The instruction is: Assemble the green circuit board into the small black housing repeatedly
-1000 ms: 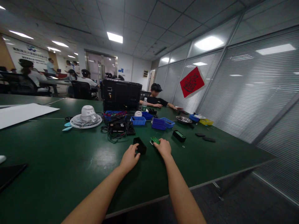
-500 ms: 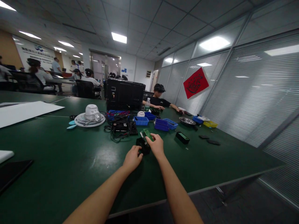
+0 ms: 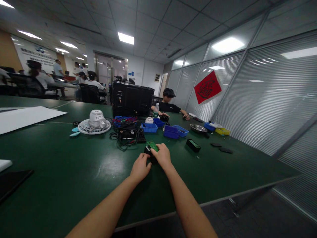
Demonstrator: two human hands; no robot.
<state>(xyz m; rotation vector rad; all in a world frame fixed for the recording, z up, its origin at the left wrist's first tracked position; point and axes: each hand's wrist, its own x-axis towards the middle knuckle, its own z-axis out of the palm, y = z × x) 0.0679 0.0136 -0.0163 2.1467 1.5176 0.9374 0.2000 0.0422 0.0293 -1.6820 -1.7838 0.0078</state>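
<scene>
A green circuit board (image 3: 153, 145) is gripped between the thumb and fingers of my right hand (image 3: 162, 155). It lies tilted over the top of a small black case (image 3: 146, 150), which stands on the green table. My left hand (image 3: 141, 166) holds the near left side of that case with its fingers closed against it. Most of the case is hidden behind my hands. Farther right stands a second black case (image 3: 193, 145) with a green board showing in its top.
Beyond my hands are a black power box (image 3: 127, 134) with cables, blue bins (image 3: 149, 128) and a metal bowl (image 3: 198, 128). A white fan part (image 3: 97, 123) sits left. Flat black pieces (image 3: 225, 150) lie right. Across the table sits a person (image 3: 170, 106).
My right hand has lowered the board and turned it flatter over the black case. My left hand has hardly moved. The person across has drawn one hand back.
</scene>
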